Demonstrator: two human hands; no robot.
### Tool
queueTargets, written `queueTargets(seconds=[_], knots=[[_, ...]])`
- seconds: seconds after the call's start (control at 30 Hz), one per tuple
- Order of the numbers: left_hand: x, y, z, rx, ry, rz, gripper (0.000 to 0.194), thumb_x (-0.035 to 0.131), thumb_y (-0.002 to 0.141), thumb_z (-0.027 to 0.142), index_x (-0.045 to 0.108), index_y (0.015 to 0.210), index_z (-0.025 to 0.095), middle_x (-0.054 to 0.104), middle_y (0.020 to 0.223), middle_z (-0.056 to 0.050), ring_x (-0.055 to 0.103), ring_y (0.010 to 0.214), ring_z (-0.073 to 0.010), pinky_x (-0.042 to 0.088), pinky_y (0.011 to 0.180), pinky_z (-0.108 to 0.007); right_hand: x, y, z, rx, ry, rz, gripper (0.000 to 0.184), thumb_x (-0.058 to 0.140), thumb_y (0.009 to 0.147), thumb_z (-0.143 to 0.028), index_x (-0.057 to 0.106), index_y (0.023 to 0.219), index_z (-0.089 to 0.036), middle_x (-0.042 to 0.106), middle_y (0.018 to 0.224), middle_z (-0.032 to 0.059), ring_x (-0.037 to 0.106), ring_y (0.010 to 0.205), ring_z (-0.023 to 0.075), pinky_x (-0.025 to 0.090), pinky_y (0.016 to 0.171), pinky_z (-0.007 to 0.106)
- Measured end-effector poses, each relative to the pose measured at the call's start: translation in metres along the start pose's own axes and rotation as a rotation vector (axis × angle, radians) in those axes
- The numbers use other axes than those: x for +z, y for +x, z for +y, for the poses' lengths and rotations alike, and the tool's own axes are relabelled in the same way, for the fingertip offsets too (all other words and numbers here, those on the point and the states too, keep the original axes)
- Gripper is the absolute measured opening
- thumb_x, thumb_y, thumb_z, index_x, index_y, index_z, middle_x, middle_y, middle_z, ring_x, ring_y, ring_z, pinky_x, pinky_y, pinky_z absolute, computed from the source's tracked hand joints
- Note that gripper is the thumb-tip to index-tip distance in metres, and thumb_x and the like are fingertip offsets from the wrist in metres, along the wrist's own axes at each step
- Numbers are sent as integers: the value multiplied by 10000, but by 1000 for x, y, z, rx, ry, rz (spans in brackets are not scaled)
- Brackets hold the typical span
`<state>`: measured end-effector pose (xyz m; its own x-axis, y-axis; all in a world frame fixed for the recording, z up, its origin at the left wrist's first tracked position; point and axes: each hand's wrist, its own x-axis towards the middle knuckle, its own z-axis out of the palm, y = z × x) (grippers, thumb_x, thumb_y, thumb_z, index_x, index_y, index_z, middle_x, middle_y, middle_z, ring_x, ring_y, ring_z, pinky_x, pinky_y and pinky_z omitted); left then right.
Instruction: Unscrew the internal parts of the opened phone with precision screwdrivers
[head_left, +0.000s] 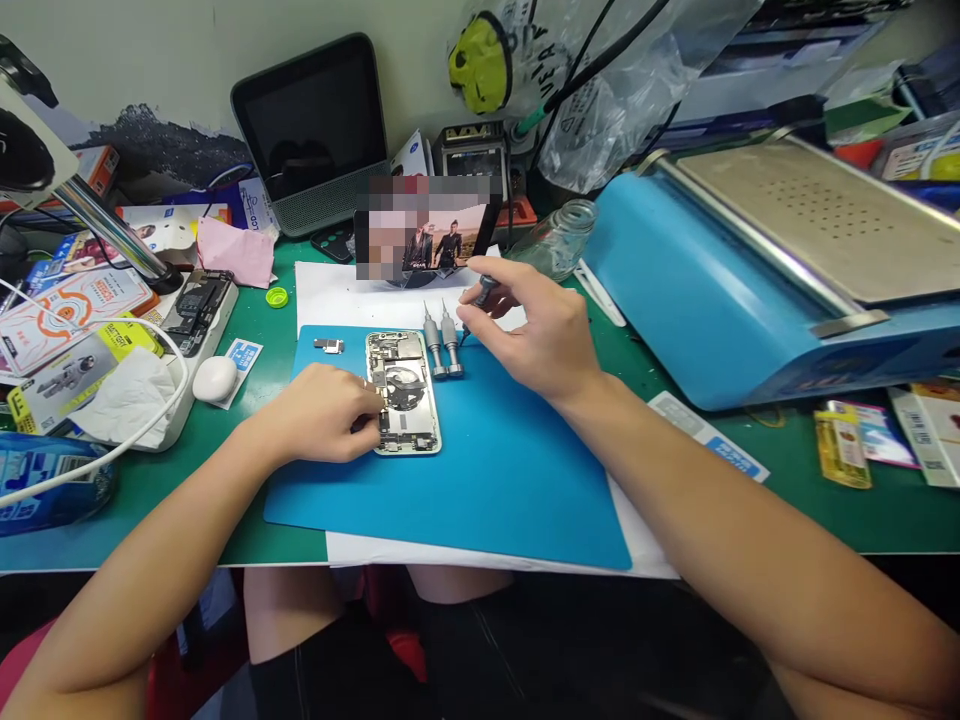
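Note:
An opened smartphone (411, 420) lies on the blue mat (480, 490), its inner parts and a round coil exposed. My left hand (324, 412) is closed at the phone's left edge, fingers curled against it; the fingertips are partly hidden. Held between thumb and fingers of my right hand (544, 330) is a small dark screwdriver (486, 290), tip down, above the mat and apart from the phone. Two grey screwdrivers, one on the left (433, 345) and one on the right (450, 345), stand beside the phone's upper right side. A small metal phone part (328, 346) rests at the mat's upper left.
A propped screen (450, 235) plays a video behind the mat. On the right sits a large blue machine (675, 300), near a glass jar (566, 240). At left are a white earbud case (215, 380), a phone board in a tray (196, 310), boxes and a white cable (180, 380).

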<state>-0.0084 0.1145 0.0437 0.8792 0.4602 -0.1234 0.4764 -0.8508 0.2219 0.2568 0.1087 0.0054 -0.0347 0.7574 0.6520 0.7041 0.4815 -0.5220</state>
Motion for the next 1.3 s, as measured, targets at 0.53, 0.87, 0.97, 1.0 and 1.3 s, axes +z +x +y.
queueTargets(seconds=[0.53, 0.87, 0.97, 1.0, 1.3], knots=[[-1, -1, 1, -5, -3, 1, 245, 507, 847, 249, 477, 610, 192, 594, 617, -16, 467, 549, -135, 221, 546, -313, 5, -5, 0, 58, 88, -37, 536, 710, 900, -395, 522, 1400, -344, 748, 933, 29, 727, 733, 237, 645, 708, 414], [0, -2, 1, -10, -8, -6, 254, 506, 846, 242, 428, 609, 193, 580, 617, -10, 445, 553, -131, 216, 557, -314, 7, -5, -1, 50, 87, 57, 504, 687, 913, -332, 533, 1393, -343, 740, 895, 22, 724, 745, 238, 656, 729, 429], [0, -2, 0, -10, -12, -7, 257, 502, 846, 244, 412, 611, 192, 573, 614, -9, 434, 554, -130, 212, 559, -316, 7, -4, -3, 63, 93, 69, 508, 691, 912, -321, 536, 1395, -333, 734, 894, 26, 721, 748, 237, 655, 745, 437], [0, -2, 0, -9, -13, -7, 258, 501, 847, 245, 411, 611, 192, 571, 612, -9, 432, 554, -130, 212, 560, -317, 7, -4, -3, 66, 93, 68, 507, 689, 915, -322, 534, 1397, -329, 732, 893, 26, 721, 750, 235, 654, 746, 434], [1, -2, 0, -16, -12, -9, 256, 496, 847, 252, 416, 613, 190, 561, 609, -4, 433, 552, -125, 213, 557, -309, 7, -5, -1, -12, 20, 81, 507, 662, 930, -330, 509, 1410, -272, 734, 886, 25, 725, 731, 215, 671, 696, 399]])
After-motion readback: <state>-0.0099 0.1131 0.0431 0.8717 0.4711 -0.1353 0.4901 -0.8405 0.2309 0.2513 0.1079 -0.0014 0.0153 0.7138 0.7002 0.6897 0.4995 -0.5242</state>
